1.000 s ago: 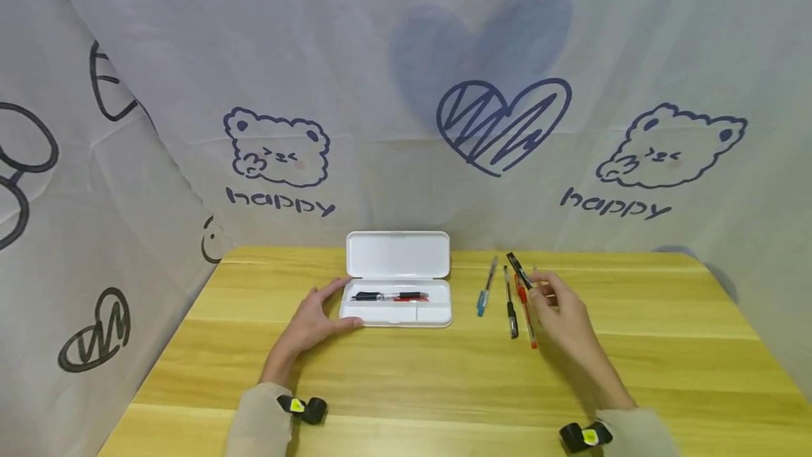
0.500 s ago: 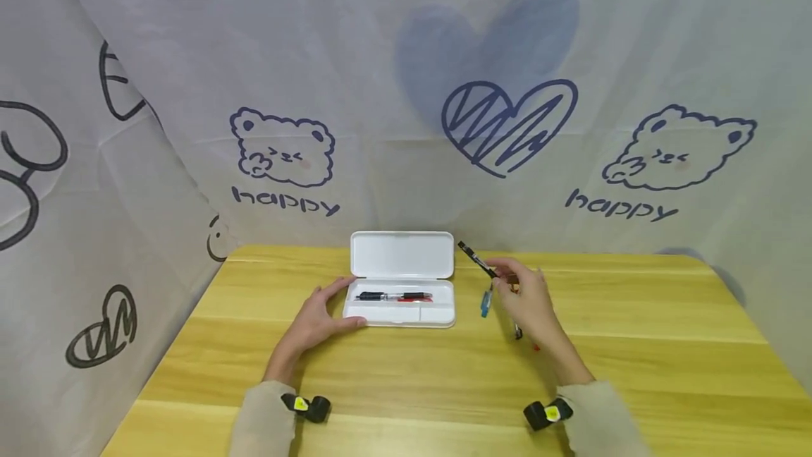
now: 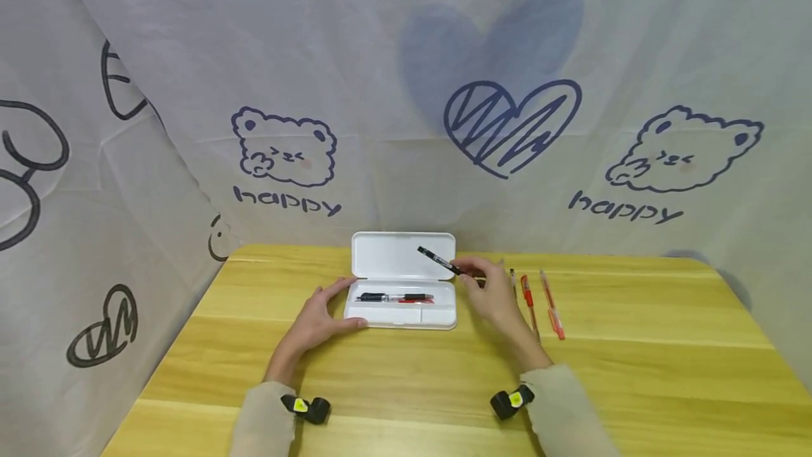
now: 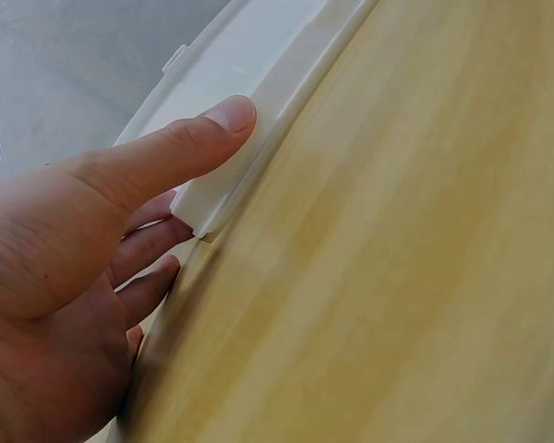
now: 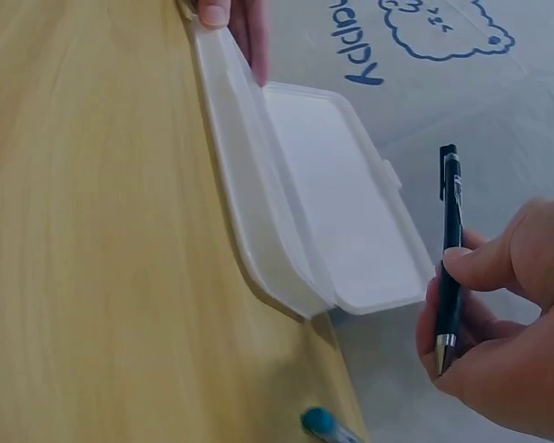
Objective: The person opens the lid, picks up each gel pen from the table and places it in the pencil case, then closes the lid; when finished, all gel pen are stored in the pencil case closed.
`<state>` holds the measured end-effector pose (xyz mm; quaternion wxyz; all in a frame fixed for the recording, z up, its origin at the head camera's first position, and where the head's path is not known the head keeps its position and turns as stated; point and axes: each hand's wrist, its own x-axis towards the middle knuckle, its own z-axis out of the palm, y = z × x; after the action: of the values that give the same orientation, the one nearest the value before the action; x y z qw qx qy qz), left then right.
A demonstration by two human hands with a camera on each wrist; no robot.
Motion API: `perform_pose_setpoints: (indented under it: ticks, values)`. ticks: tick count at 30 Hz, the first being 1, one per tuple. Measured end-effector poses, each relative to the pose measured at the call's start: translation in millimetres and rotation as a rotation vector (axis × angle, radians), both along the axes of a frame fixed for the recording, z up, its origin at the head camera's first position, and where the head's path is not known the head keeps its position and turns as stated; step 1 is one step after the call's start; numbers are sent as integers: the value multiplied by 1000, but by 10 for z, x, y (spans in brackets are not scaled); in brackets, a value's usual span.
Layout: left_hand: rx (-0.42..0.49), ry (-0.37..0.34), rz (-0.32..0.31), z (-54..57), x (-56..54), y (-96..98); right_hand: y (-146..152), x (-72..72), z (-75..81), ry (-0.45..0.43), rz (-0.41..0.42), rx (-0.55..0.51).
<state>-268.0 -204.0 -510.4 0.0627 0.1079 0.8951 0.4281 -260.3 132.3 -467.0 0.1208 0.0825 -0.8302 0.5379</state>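
Note:
A white pencil case (image 3: 380,314) lies on the table with its lid (image 3: 380,254) raised against the back. My left hand (image 3: 314,321) holds its left end; in the left wrist view the thumb (image 4: 189,148) lies over the front rim and the fingers are at the end. Inside, the back compartment contains black-gripped pens (image 3: 373,297) and something red beneath. My right hand (image 3: 497,298) pinches a black click pen (image 5: 452,217) between thumb and fingers, right of the case. The pen's clip end points left, overlapping the lid in the head view.
Right of my right hand lie a red-capped pen (image 3: 528,293), another red pen (image 3: 553,307) and a partly hidden black pen (image 3: 512,276). A teal pen end (image 5: 321,423) shows in the right wrist view. A printed cloth (image 3: 393,182) hangs behind the table.
My right hand has carried the black pen leftward from over the loose pens to beside the case, uncovering the red pens. The left hand stays at the case's left end.

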Motion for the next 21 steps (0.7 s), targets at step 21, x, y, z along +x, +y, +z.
perform_pose_setpoints:
  ticks: [21]
  values:
    - [-2, -3, 6, -3, 3, -2, -642, -202, -245, 51, -15, 157]
